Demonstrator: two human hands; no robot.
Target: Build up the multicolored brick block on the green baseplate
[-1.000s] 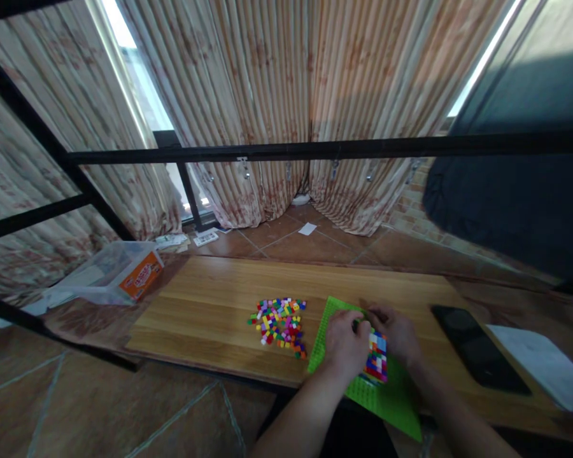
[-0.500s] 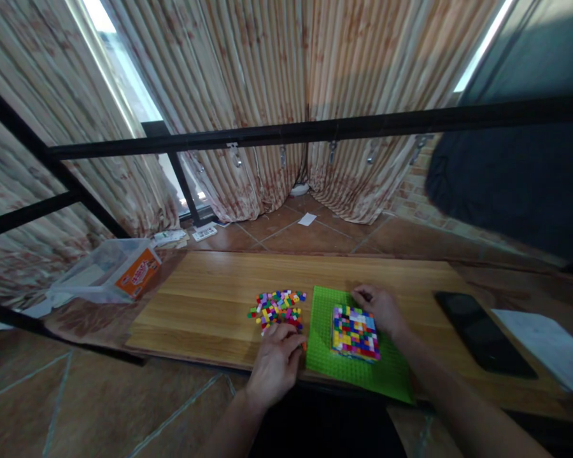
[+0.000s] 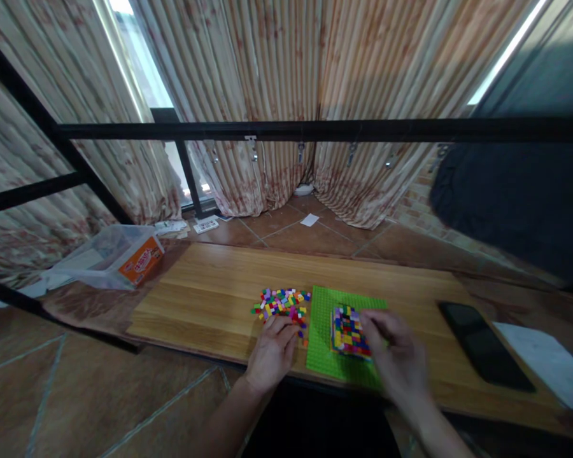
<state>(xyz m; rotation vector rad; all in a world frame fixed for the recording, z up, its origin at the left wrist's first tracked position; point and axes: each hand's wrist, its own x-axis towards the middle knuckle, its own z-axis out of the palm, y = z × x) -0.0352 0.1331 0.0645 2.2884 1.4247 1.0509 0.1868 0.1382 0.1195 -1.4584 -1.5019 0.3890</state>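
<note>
A green baseplate (image 3: 325,318) lies on the wooden table (image 3: 210,292) near its front edge. A block of many-coloured small bricks (image 3: 346,329) stands on the plate. My right hand (image 3: 396,356) hovers over the block's right side, blurred by motion, its fingers curled. My left hand (image 3: 272,353) rests at the near edge of a pile of loose coloured bricks (image 3: 281,303), left of the plate, with its fingers bent down onto the bricks. Whether it holds one is hidden.
A black phone (image 3: 482,343) and a white sheet (image 3: 544,362) lie at the table's right. A clear plastic box with an orange label (image 3: 119,257) stands to the left. A black metal bar (image 3: 315,130) crosses in front of curtains. Tiled floor lies beyond.
My left hand left the block and moved to the loose brick pile. The plate and block were set flat. My right hand shifted from the block's far side toward its near right.
</note>
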